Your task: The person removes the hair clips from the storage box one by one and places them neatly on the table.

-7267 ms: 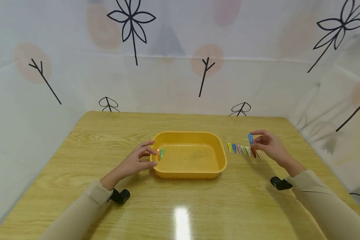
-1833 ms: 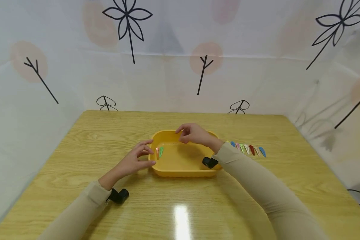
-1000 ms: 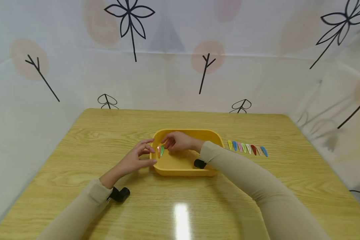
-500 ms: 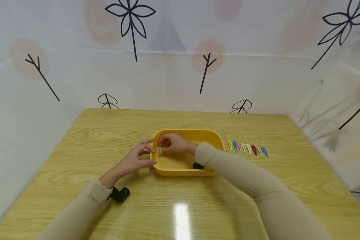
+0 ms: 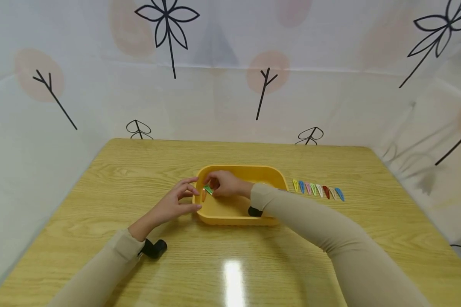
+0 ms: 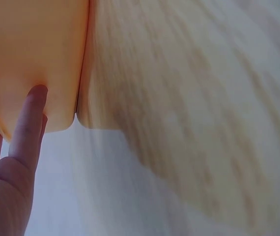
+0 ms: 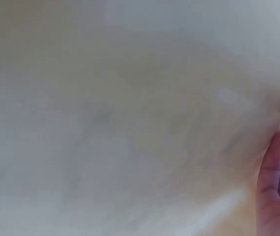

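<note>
Inside a yellow tray (image 5: 246,221), at its left end, my right hand (image 5: 224,184) pinches a green hair clip (image 5: 208,190), which lies slanted toward the thumb. A bit of green shows at the fingertips of the right hand (image 7: 277,172) at the edge of the right wrist view. Just left of that clip lies an orange hair clip (image 5: 204,195) on the tray floor. My left hand (image 5: 174,202) rests at the tray's left rim with fingers spread and relaxed; in the left wrist view a straight finger (image 6: 29,128) touches the tray's wall (image 6: 37,49).
To the right of the tray, several hair clips lie in a row on the wooden table (image 5: 157,273); a red clip (image 5: 325,192) and a blue clip (image 5: 339,194) stand near its right end. A patterned white cloth (image 5: 223,106) hangs behind the table.
My right hand has set a blue clip at the row's right end, then moved left into the tray to the green clip. That clip has turned from upright to slanted. The left hand stays put.
</note>
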Demonstrator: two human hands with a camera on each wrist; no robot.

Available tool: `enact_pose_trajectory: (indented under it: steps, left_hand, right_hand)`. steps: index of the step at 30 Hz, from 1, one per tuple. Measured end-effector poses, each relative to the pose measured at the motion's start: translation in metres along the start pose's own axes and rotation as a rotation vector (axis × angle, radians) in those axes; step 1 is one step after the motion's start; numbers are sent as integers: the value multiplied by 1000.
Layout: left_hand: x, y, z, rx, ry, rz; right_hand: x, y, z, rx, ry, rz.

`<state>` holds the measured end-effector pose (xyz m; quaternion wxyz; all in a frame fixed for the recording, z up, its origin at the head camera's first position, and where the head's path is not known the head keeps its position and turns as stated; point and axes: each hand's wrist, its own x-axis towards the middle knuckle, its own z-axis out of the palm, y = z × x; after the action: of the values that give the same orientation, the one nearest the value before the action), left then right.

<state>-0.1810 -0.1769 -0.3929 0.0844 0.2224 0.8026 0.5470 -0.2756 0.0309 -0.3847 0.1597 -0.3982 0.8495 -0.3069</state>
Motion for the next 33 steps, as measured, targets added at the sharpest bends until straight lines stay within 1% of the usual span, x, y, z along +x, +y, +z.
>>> enact_pose_trajectory:
  steps: [6,10,13,21,26,33]
  left_hand:
    - [0,1,1,8,0,4]
    - [-1,2,1,10,3,-9]
    - [-1,2,1,7,5,-21]
    - [-2,2,2,-1,-3,-10]
    - [-2,2,2,2,5,-13]
    - [-1,1,1,0,-6,2]
  right_hand:
    - [-6,1,-9,-12,-62,-12]
    - [-6,1,-12,-19,-87,-24]
    - [-4,0,-10,-22,-93,-38]
    - [-3,0,-8,-42,-114,-61]
    - [-5,-3,-12,-41,-120,-110]
    - [-11,-14,-21,-48,-106,-138]
